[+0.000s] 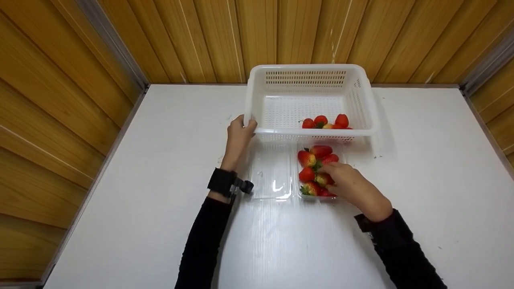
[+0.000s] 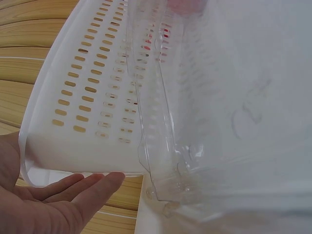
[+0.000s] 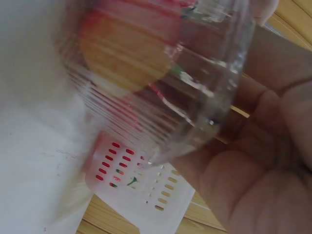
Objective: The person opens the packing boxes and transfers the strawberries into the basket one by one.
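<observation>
left hand [image 1: 239, 134]: left of centre in the head view; fingers curled over the near left corner of the white basket [image 1: 257, 100], holding it; in the left wrist view the palm [image 2: 44, 209] lies under the rim
right hand [image 1: 348, 185]: lower centre right; reaching into the clear clamshell [image 1: 319, 196], fingertips closing round one strawberry [image 1: 323, 178] in the middle of the pile; whether it is fully pinched cannot be told
strawberries, where: most lie in the clamshell's right half, just below the basket's near wall; a few [image 1: 325, 121] lie on the basket floor, near right
clamshell lid [image 1: 271, 172]: hinged open to the left, flat on the white table [image 1: 120, 200], between the two wrists
counts: one basket; one clamshell; about six berries in the tray, some hidden by the hand; three or four in the basket; two hands
risks: a tight pinch could bruise the soft fruit; a loose one could drop it on the table short of the rim; the light tray is unheld, so a dragging berry could slide or tip it
</observation>
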Demonstrator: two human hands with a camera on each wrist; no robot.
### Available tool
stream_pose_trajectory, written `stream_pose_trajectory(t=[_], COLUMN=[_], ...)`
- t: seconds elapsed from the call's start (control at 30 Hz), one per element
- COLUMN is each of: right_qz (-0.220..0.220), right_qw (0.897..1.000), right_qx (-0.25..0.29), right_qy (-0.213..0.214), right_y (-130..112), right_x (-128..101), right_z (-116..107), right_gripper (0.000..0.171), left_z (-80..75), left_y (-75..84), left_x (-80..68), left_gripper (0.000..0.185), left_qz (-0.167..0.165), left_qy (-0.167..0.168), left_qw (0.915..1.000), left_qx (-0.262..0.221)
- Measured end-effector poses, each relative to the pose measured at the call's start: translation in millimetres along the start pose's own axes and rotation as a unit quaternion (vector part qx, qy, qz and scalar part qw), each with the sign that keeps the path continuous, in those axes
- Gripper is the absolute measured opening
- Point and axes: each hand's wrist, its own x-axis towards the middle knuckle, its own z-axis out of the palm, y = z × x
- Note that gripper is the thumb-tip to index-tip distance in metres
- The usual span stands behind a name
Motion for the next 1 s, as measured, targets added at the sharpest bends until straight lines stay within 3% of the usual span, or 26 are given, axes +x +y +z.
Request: stream_pose_trajectory(t=[0.33, 0.47, 1.0], right_qz=[-0.004, 0.003, -0.018], right_qw=[1.000, 1.000, 0.994], right_qx=[-0.016, -0.016, 0.001], right_qy=[0.011, 0.014, 0.103], right_y=[4.6, 5.6, -9.6], right_x=[5.9, 5.0, -14.4], right_z=[7.2, 5.1, -17.0], right_gripper=[0.034, 0.031, 0.036], left_z=[-0.1, -0.8, -1.2], left_y=[0.6, 0.3, 0.3], left_x=[-0.1, -1.2, -1.5], left_gripper=[0.035, 0.030, 0.028], left_qz=[0.005, 0.007, 0.013], left_qy=[-0.005, -0.002, 0.003], left_qw=[0.9999, 0.9999, 0.9999], left_qx=[-0.010, 0.007, 0.010])
